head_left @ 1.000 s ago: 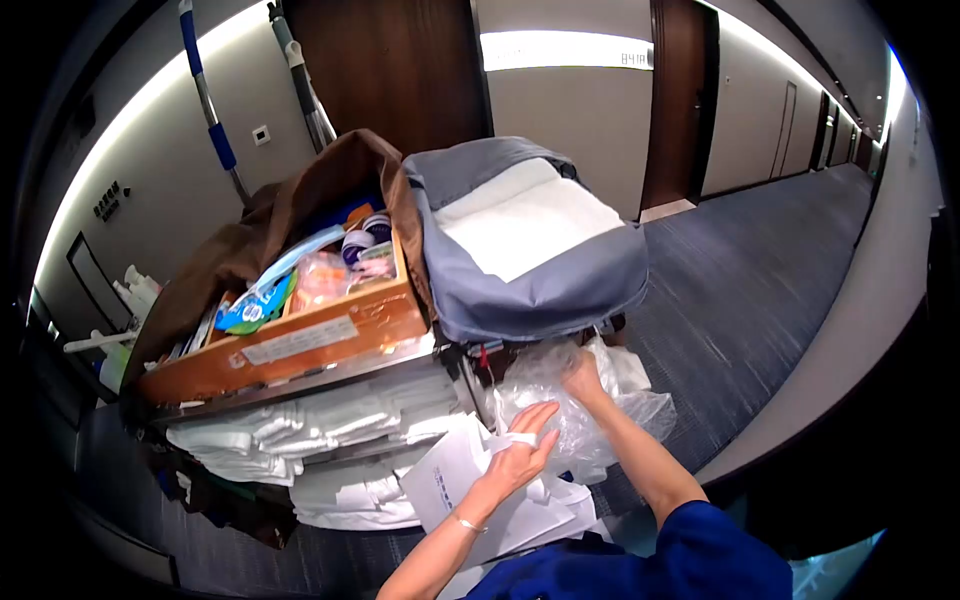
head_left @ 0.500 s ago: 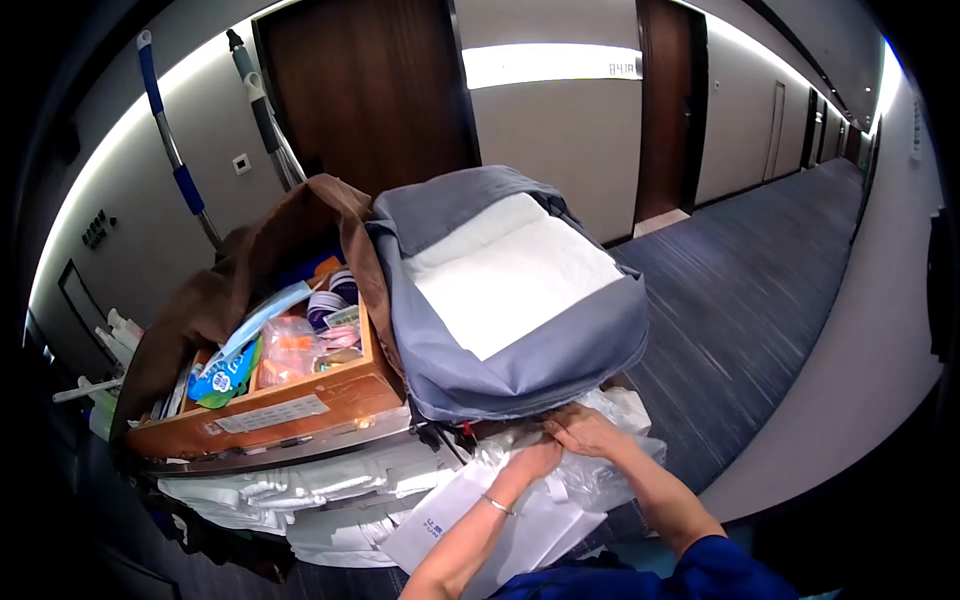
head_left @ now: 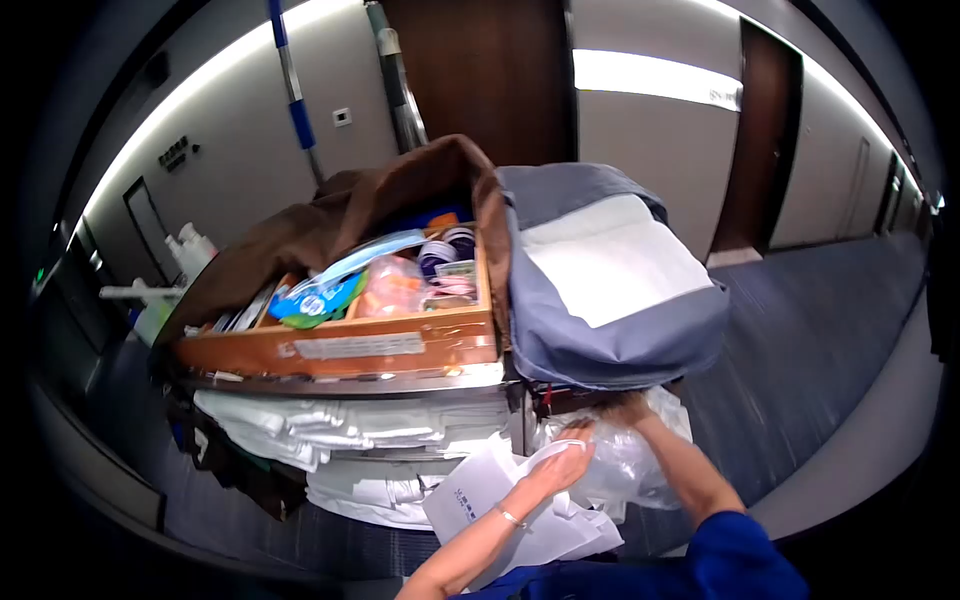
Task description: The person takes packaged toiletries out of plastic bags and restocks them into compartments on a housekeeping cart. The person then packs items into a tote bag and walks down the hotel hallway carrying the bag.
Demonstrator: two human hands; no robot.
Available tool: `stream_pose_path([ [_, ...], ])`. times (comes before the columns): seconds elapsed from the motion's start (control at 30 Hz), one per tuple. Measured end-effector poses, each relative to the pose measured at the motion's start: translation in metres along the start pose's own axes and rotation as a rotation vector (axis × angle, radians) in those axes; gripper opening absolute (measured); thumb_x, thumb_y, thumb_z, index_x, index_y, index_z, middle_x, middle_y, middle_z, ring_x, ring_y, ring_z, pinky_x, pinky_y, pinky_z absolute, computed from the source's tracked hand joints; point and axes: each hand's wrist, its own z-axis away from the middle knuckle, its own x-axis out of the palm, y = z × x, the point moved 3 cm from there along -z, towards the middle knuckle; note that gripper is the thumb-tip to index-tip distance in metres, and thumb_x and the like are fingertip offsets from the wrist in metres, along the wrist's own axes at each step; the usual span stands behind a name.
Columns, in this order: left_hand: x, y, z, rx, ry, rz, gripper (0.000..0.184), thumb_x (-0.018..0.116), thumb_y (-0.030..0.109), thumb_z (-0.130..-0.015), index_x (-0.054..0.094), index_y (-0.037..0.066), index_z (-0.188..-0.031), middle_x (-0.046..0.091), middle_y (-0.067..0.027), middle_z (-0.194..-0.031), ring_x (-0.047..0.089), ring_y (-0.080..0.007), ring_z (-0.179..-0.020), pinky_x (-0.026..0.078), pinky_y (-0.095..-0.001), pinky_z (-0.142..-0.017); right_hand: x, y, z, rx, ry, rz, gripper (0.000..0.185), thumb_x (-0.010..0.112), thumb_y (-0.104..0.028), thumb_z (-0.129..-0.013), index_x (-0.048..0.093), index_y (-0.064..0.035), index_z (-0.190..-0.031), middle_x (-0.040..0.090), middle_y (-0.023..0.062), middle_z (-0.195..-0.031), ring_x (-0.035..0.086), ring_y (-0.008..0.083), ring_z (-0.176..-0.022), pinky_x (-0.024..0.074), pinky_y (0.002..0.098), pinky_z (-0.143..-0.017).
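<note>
My left hand (head_left: 565, 464) is closed on the handle of a white bag with blue print (head_left: 480, 496), which hangs below the grey fabric bag. Up at the underside of that grey bag (head_left: 620, 345), my right hand (head_left: 628, 410) touches a clear plastic bag (head_left: 622, 462). The fingers of my right hand are dark and blurred, so their grip cannot be made out. Folded white cloth (head_left: 610, 260) lies in the top of the grey bag.
A cart to the left carries a wooden box (head_left: 400, 345) of small packets and jars, a brown cover (head_left: 290, 235) and stacked white towels (head_left: 350, 425). Poles (head_left: 292, 85) rise behind it. Doors line the carpeted corridor (head_left: 800, 330).
The view has swung left, so the cart sits further right in the frame. My right hand has moved up under the grey bag. My left hand has stayed at the white bag.
</note>
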Motion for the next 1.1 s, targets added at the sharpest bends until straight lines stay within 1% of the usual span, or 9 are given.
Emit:
stream_pose_path([
  [0.07,0.000,0.002,-0.019,-0.001,-0.041,-0.116,0.035,0.044,0.022,-0.091,0.053,-0.005,-0.112,0.059,-0.0265,-0.107,0.057,-0.0385,-0.101,0.042,-0.0440,-0.093,-0.007,-0.009,0.011,0.288,-0.001,0.101,0.039,0.054,-0.040,-0.078,0.067,-0.0094,-0.099,0.065,0.0188,-0.102,0.062,0.0335,-0.094,0.0467,0.0440,-0.085],
  [0.13,0.008,0.012,-0.024,0.041,-0.591,-0.531,0.034,0.044,0.021,-0.089,0.054,-0.006,-0.105,0.062,-0.0255,-0.096,0.061,-0.0383,-0.089,0.045,-0.0464,-0.085,-0.012,-0.007,0.034,0.046,0.308,0.012,0.022,0.057,-0.025,-0.076,0.067,-0.0058,-0.077,0.066,0.0169,-0.082,0.062,0.0346,-0.079,0.0484,0.0426,-0.073],
  [0.23,0.030,-0.015,-0.019,0.115,0.005,-0.379,0.039,0.042,0.022,-0.090,0.051,-0.005,-0.118,0.057,-0.0260,-0.113,0.053,-0.0359,-0.109,0.037,-0.0442,-0.098,-0.073,-0.052,0.056,0.161,0.960,-0.132,0.020,0.055,-0.019,-0.076,0.065,-0.0012,-0.077,0.064,0.0170,-0.077,0.061,0.0361,-0.076,0.0479,0.0418,-0.071],
  [0.37,-0.001,0.014,0.000,-0.089,-0.143,-0.014,0.047,0.040,0.024,-0.093,0.039,-0.001,-0.133,0.036,-0.0225,-0.140,0.033,-0.0328,-0.131,0.025,-0.0402,-0.109,-0.043,-0.043,0.049,-0.036,0.203,-0.051,0.024,0.055,-0.019,-0.077,0.067,0.0000,-0.085,0.066,0.0179,-0.084,0.062,0.0367,-0.079,0.0489,0.0405,-0.073],
  [0.47,-0.047,0.004,0.059,-0.329,-0.121,0.749,0.048,0.042,0.033,-0.096,0.039,0.007,-0.136,0.046,-0.0084,-0.136,0.045,-0.0223,-0.124,0.031,-0.0346,-0.105,-0.070,-0.079,0.052,0.112,0.340,-0.268,0.022,0.058,-0.016,-0.079,0.068,0.0009,-0.089,0.067,0.0190,-0.088,0.065,0.0317,-0.080,0.0503,0.0351,-0.073],
  [0.57,-0.133,-0.004,0.123,-0.426,0.135,0.999,0.046,0.044,0.034,-0.096,0.045,0.003,-0.130,0.056,-0.0119,-0.124,0.057,-0.0175,-0.107,0.045,-0.0295,-0.089,-0.093,-0.130,0.059,0.299,0.272,-0.876,0.022,0.064,-0.014,-0.080,0.068,0.0019,-0.094,0.069,0.0146,-0.084,0.067,0.0255,-0.079,0.0507,0.0335,-0.075],
  [0.7,-0.210,0.018,0.178,-0.346,0.572,1.472,0.051,0.029,0.040,-0.099,0.043,0.001,-0.129,0.058,-0.0216,-0.116,0.057,-0.0337,-0.109,0.049,-0.0408,-0.091,-0.111,-0.200,0.043,0.083,-0.091,-1.076,0.035,0.069,-0.017,-0.076,0.064,0.0017,-0.105,0.068,0.0140,-0.094,0.065,0.0251,-0.088,0.0490,0.0349,-0.082],
  [0.83,-0.238,0.053,0.207,-0.222,0.760,1.561,0.051,0.026,0.039,-0.100,0.042,0.003,-0.131,0.058,-0.0219,-0.117,0.055,-0.0355,-0.111,0.046,-0.0468,-0.093,-0.113,-0.266,0.043,-0.562,-0.183,-0.860,0.063,0.078,-0.026,-0.068,0.055,-0.0020,-0.122,0.057,0.0153,-0.122,0.048,0.0292,-0.119,0.0386,0.0395,-0.099],
  [1.1,-0.287,0.087,0.255,-0.234,0.718,1.463,0.053,0.023,0.039,-0.100,0.042,-0.001,-0.130,0.061,-0.0235,-0.107,0.062,-0.0360,-0.099,0.052,-0.0436,-0.083,-0.077,-0.367,0.051,-0.682,-0.077,-0.473,0.048,0.076,-0.034,-0.067,0.062,-0.0120,-0.108,0.053,0.0125,-0.117,0.048,0.0325,-0.114,0.0384,0.0439,-0.095],
])
